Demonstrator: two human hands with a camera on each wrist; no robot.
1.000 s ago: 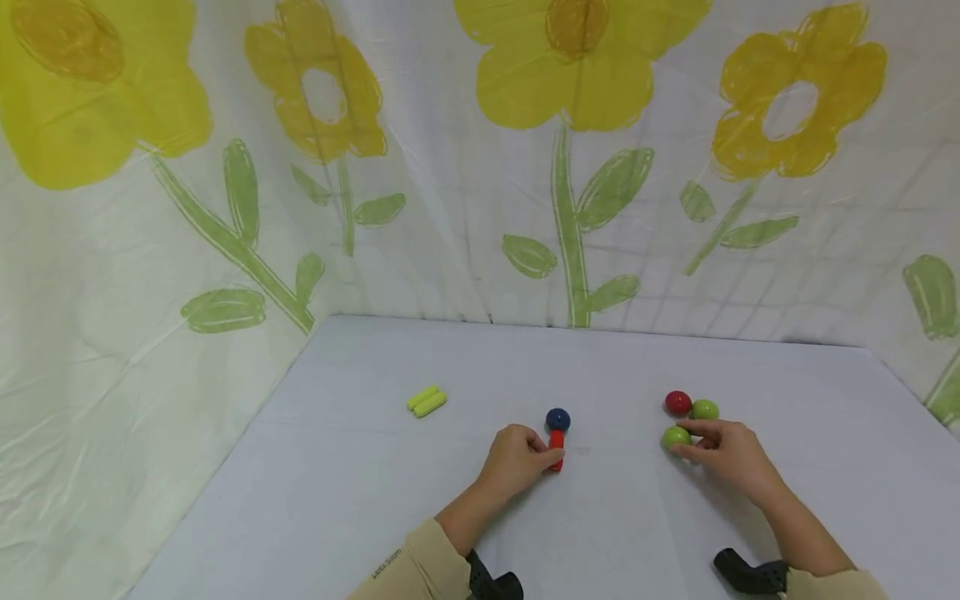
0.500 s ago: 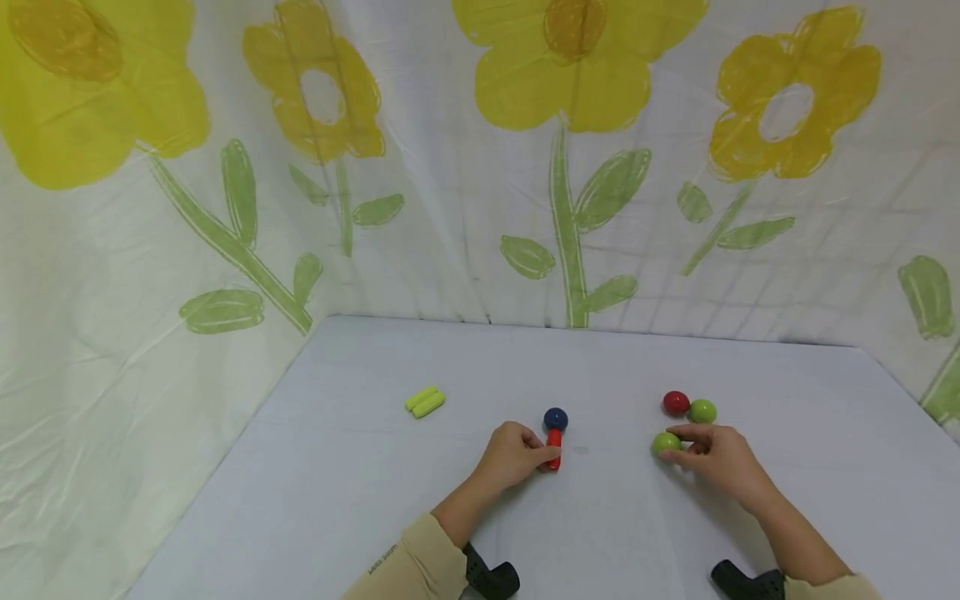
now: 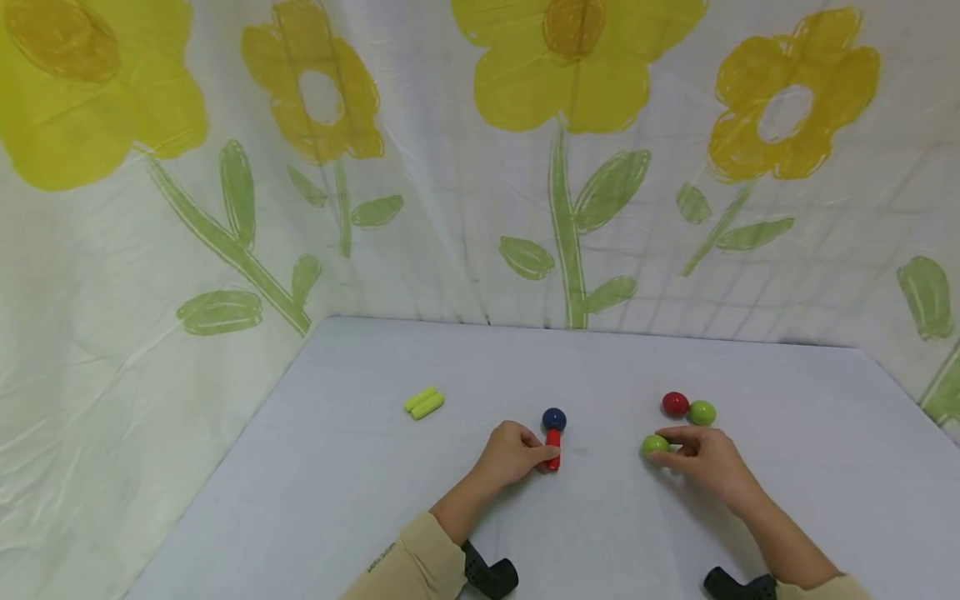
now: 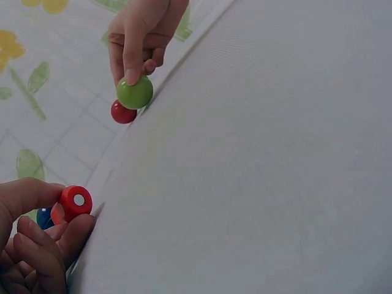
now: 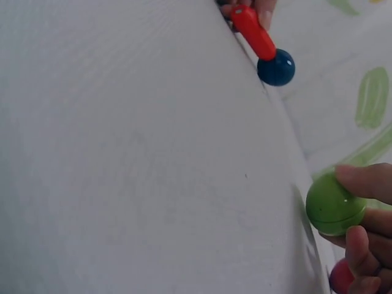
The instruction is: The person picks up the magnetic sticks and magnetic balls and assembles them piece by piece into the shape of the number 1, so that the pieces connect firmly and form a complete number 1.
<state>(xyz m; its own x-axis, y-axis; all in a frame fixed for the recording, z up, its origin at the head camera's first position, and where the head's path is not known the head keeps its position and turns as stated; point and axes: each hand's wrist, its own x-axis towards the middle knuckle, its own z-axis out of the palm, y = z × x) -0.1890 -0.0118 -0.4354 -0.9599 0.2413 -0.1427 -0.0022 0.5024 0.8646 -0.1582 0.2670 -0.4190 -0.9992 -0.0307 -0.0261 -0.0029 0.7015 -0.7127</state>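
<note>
The red stick (image 3: 554, 438) is pinched between the thumb and fingers of the person's left hand (image 3: 510, 454), near the middle of the bench (image 3: 360, 500), with a dark blue ball (image 3: 554, 418) touching its far end. To its right, the right hand (image 3: 712, 465) has its fingers closed around a green ball (image 3: 653, 445); I can't tell whether that ball touches the bench. Just beyond that hand sit a red ball (image 3: 675, 405) and a second green ball (image 3: 702, 412), side by side. Two yellow-green sticks (image 3: 426, 403) lie together off to the left. Behind hangs a white sheet (image 3: 442, 267) with yellow flowers.
</note>
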